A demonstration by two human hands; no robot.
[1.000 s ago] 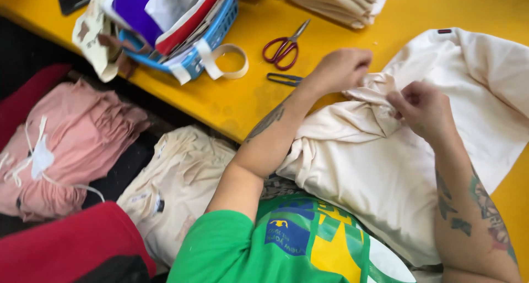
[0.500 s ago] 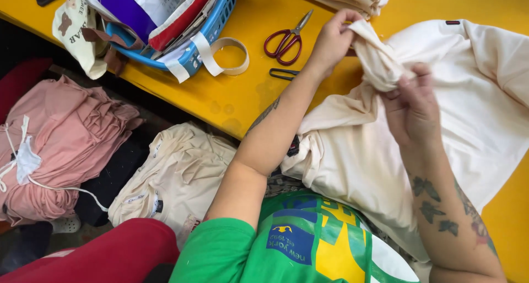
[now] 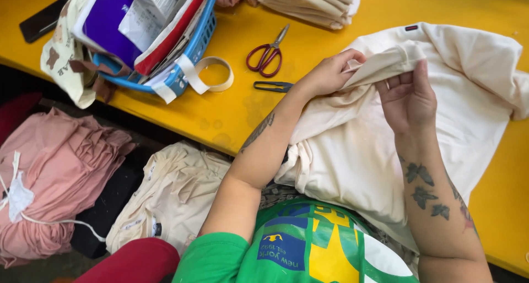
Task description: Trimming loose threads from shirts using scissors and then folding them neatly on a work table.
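Pinching a rolled fold of the soft cream garment (image 3: 352, 151) at centre right of the frame, the left hand (image 3: 330, 74) and right hand (image 3: 410, 98) both grasp cloth; red-handled scissors (image 3: 267, 54) lie on the glossy yellow surface (image 3: 231, 115) nearby.

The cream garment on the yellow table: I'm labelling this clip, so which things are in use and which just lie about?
In use:
cream garment
left hand
right hand

Lying about:
red scissors
thread snips
tape roll
blue basket
folded stack
phone
pink pile
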